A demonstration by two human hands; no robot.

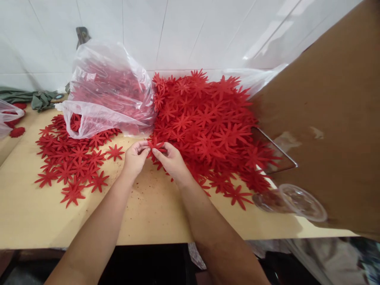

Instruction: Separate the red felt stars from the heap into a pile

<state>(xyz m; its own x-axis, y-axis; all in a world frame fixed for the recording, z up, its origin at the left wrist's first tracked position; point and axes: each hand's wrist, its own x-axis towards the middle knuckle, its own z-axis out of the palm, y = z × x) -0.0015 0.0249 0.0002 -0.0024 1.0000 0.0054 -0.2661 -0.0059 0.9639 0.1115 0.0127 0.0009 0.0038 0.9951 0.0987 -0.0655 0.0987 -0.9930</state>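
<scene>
Between my two hands, over the middle of the table, is a red flower-shaped cutout [154, 145] with narrow petals. My left hand [136, 156] pinches its left side between thumb and fingers. On the opposite side my right hand [170, 160] is closed on it the same way. Right behind my right hand rises a large heap of like red cutouts [204, 122]. A smaller, flatter pile of red cutouts [77, 158] lies to the left of my left hand, with one single cutout [115, 152] closest to that hand.
Behind the left pile stands a clear plastic bag [109, 83] full of red pieces. A large brown board [332, 118] leans at the right, near a clear plastic cup [303, 202] on its side. Green cloth [44, 99] lies far left. White wall panels [184, 35] close off the back.
</scene>
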